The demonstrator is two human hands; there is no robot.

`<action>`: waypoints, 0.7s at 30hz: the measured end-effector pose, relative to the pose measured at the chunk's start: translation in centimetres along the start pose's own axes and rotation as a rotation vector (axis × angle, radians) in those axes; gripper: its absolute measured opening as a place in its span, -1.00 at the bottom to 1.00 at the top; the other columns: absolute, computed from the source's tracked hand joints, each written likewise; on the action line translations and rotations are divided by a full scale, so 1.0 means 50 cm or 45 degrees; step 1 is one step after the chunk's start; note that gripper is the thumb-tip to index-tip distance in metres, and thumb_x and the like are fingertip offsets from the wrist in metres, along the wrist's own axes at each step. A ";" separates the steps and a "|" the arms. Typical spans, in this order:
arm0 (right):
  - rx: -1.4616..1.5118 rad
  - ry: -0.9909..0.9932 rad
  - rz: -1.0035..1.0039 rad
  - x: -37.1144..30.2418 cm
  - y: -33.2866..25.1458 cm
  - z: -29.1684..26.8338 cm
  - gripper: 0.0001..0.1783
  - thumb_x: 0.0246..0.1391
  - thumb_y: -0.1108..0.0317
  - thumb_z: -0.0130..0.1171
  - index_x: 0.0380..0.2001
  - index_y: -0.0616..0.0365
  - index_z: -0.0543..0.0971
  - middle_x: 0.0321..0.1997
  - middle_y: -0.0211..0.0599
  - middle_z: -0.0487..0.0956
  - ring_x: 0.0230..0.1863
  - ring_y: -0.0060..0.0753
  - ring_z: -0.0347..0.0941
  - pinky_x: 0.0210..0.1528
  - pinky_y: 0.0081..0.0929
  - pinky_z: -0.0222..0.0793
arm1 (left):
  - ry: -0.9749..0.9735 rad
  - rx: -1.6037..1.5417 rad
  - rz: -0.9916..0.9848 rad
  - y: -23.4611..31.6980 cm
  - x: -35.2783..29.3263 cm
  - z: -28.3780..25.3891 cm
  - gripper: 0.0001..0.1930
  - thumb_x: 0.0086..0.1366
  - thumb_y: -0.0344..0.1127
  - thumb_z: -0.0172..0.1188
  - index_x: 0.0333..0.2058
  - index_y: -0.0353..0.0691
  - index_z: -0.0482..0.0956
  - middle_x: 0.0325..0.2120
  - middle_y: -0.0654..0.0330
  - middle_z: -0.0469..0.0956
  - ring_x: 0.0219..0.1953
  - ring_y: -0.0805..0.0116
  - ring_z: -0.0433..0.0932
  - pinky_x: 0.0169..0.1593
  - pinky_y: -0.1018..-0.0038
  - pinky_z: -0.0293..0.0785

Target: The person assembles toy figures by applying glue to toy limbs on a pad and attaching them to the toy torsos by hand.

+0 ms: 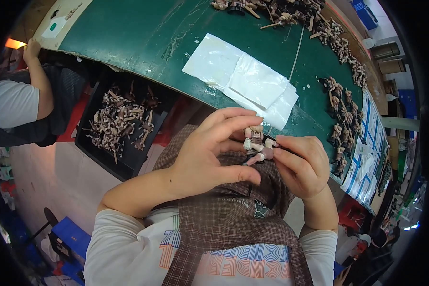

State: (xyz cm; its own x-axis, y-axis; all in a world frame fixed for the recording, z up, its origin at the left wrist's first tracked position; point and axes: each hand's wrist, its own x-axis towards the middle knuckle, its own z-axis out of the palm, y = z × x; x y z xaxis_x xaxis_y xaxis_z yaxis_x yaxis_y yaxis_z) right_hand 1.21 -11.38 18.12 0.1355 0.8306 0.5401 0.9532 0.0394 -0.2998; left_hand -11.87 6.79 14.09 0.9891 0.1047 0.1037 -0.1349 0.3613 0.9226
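A small toy figurine [255, 136], in pinkish beige and brown with a dark part low down, is in front of my apron. My right hand [306, 164] pinches its right side between thumb and fingers. Curved about its left side is my left hand [202, 155], with the fingertips at or behind the upper part of the figurine. The left thumb stands well apart below. Whether the left fingers press on the figurine is partly hidden. White plastic sheets [257, 81] lie on the green table [143, 33] just beyond my hands.
Piles of similar figurines [295, 12] lie along the table's far edge, with more figurines [341, 109] at the right. A black bin [131, 167] of figurine pieces stands below the table edge at left. Another person's arm [43, 90] rests at the far left.
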 end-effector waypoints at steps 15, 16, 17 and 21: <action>0.081 -0.047 0.050 0.010 -0.004 -0.022 -0.67 -0.26 0.51 0.33 -0.29 0.25 0.61 -0.26 -0.17 0.59 -0.37 -0.25 0.55 -0.40 -0.44 0.40 | 0.231 -0.204 -0.079 -0.033 0.005 0.013 -0.45 0.29 -0.17 0.21 0.14 -0.41 0.37 0.05 -0.08 0.49 0.04 0.24 0.53 0.06 0.43 0.50; 0.121 -0.019 0.101 0.007 -0.004 -0.017 -0.66 -0.26 0.53 0.34 -0.28 0.24 0.61 -0.27 -0.19 0.59 -0.37 -0.25 0.54 -0.40 -0.43 0.41 | 0.221 -0.201 -0.083 -0.033 0.007 0.017 -0.45 0.29 -0.17 0.21 0.14 -0.41 0.37 0.05 -0.08 0.49 0.04 0.24 0.53 0.06 0.43 0.50; 0.162 0.010 0.151 0.002 -0.004 -0.012 -0.65 -0.27 0.56 0.35 -0.27 0.24 0.61 -0.28 -0.21 0.58 -0.37 -0.25 0.54 -0.39 -0.42 0.42 | 0.251 -0.237 -0.111 -0.033 0.009 0.021 -0.46 0.30 -0.19 0.20 0.15 -0.41 0.36 0.05 -0.09 0.49 0.04 0.25 0.53 0.09 0.43 0.48; 0.191 0.095 0.233 -0.018 -0.006 0.009 -0.50 -0.27 0.53 0.38 -0.12 0.23 0.58 -0.23 -0.22 0.55 -0.32 -0.25 0.52 -0.32 -0.41 0.42 | 0.314 -0.283 -0.179 -0.039 0.014 0.034 -0.51 0.35 -0.26 0.14 0.16 -0.39 0.34 0.07 -0.07 0.48 0.07 0.29 0.50 0.15 0.45 0.42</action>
State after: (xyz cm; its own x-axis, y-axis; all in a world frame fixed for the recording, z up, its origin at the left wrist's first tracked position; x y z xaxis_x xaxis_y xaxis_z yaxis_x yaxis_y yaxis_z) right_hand 0.66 -11.88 17.38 0.3271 0.7883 0.5212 0.8610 -0.0213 -0.5081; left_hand -10.82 4.58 13.01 0.9585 0.2503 -0.1367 -0.0346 0.5778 0.8155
